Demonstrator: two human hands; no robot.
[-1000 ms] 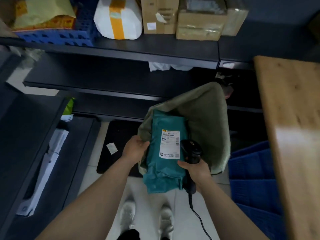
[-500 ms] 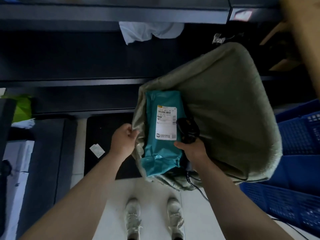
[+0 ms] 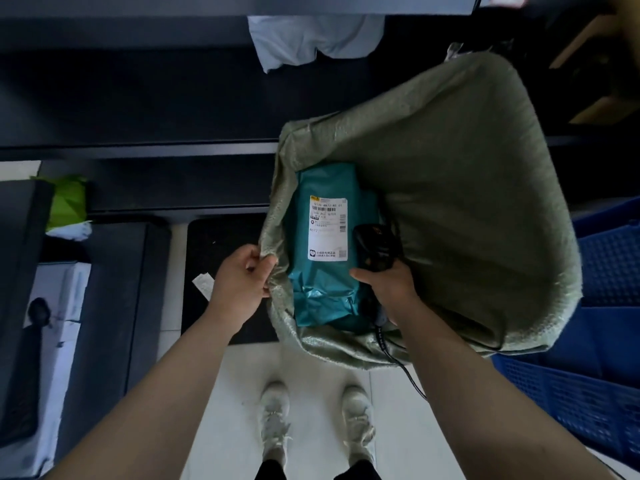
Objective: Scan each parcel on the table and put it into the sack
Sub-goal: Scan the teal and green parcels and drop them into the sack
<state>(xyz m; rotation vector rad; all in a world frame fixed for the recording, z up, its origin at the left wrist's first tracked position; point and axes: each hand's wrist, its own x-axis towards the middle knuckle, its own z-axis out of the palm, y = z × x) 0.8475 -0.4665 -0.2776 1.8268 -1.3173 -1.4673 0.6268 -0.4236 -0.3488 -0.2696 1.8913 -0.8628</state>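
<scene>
— Dark shelving (image 3: 138,109) runs across the back at 12 o'clock, pale tile floor (image 3: 311,368) under me, black mat (image 3: 221,271) on it. What's the main thing?

— Green woven sack (image 3: 450,202), mouth held open toward me, filling centre to 3 o'clock. Blue crates (image 3: 588,393) sit at 4 o'clock, partly behind it.

— And the parcel?

— Teal parcel (image 3: 325,292) lies inside the sack mouth, at the left side of the opening, long axis running 12 to 6. White shipping label (image 3: 327,230) faces up, barcodes visible, text too small for me to read.

— Hands?

— My left hand (image 3: 242,282) is at 9 o'clock of the parcel, fingers closed, pinching the sack's left rim. My right hand (image 3: 388,289) is at the parcel's right edge, wrapped around a black barcode scanner (image 3: 375,247); thumb touches the parcel's side. Scanner head points toward 12, just beside the label. Its cable (image 3: 398,358) drops over the sack's near rim toward 6.

— Anything else in view?

— White cloth (image 3: 311,39) hangs off a shelf at 12. Lime-green bag (image 3: 67,202) at 9 o'clock, white box (image 3: 59,323) below it at 8. Small white paper scrap (image 3: 203,284) on the mat, just beside my left hand. White shoes (image 3: 277,420) on the tiles at 6. Wood-coloured edge at 1 o'clock, can't tell what it is.
</scene>
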